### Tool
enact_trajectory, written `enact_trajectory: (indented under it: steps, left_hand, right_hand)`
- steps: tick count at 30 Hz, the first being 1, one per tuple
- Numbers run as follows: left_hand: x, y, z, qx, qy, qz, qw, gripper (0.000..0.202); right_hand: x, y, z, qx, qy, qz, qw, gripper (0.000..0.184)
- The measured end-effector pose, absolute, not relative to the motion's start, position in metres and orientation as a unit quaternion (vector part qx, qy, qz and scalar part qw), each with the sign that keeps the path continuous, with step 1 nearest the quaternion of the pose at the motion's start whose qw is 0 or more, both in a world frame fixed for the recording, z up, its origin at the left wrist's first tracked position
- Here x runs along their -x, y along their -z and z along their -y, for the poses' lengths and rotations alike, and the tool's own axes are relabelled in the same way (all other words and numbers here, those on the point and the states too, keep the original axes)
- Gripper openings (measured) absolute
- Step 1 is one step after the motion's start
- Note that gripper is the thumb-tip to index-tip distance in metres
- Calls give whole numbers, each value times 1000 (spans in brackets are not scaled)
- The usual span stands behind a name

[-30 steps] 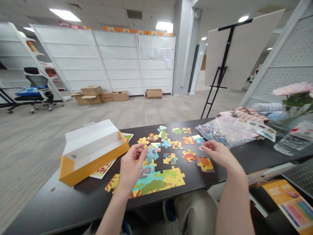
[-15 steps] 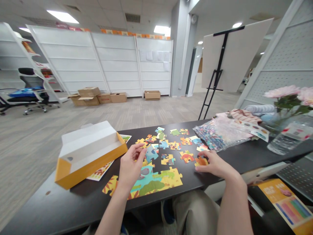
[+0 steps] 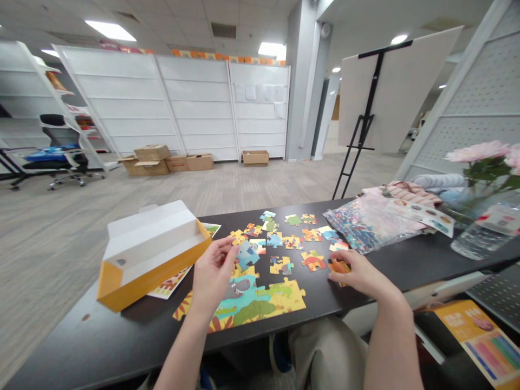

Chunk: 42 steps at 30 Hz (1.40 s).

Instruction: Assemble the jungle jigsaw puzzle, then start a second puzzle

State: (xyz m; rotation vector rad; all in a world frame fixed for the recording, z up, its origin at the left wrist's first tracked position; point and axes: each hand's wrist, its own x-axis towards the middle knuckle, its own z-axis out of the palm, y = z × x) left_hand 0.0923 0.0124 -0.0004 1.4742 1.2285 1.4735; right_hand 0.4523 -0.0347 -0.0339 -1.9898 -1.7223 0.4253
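My left hand [image 3: 217, 268] pinches a blue jigsaw piece [image 3: 247, 255] between thumb and fingers, just above the far left part of the joined pieces. Those joined pieces [image 3: 260, 304] lie near the table's front edge and show a grey hippo, a green crocodile and bushes on yellow. My left forearm covers part of their left side. To the right, my right hand [image 3: 359, 273] has its thumb and fingers closed around an orange jigsaw piece [image 3: 338, 268] at table level. Several loose jigsaw pieces [image 3: 312, 261] are spread beyond and between my hands.
On the left, an opened yellow-and-white box [image 3: 158, 265] rests over a printed picture sheet [image 3: 169, 284] on the black table [image 3: 122, 346]. A plastic bag of small colourful bits [image 3: 374, 225], a clear bottle [image 3: 485, 230] and pink flowers [image 3: 479, 153] stand or lie at the right.
My left hand has drawn slightly left with the blue piece, showing more of the hippo. My right hand stays at the orange piece. The whole view has shifted a little.
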Motion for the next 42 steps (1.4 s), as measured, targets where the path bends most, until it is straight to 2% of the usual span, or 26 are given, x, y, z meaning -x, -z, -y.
enact_trajectory:
  steps: [5, 11, 20, 29, 38, 42]
  left_hand:
    - [-91, 3, -12, -573, -569, -471, 356, 41]
    - [-93, 5, -13, -578, -570, -461, 359, 36]
    - [-87, 17, -17, -583, -558, -472, 356, 39]
    - [-77, 15, -12, -604, -533, -482, 344, 35]
    - [-53, 25, -19, -626, -496, -519, 305, 37]
    - [-35, 24, -22, -575, -522, -533, 336, 45]
  right_hand:
    - [-439, 34, 23, 748, -107, 595, 274, 43]
    - [-421, 41, 12, 739, -78, 631, 222, 53]
    - [-405, 38, 10, 736, -97, 637, 207, 38]
    - [-400, 33, 8, 738, -113, 646, 159, 44]
    - [-402, 38, 5, 733, -84, 643, 207, 53]
    - [-399, 44, 0, 729, -59, 653, 199, 52]
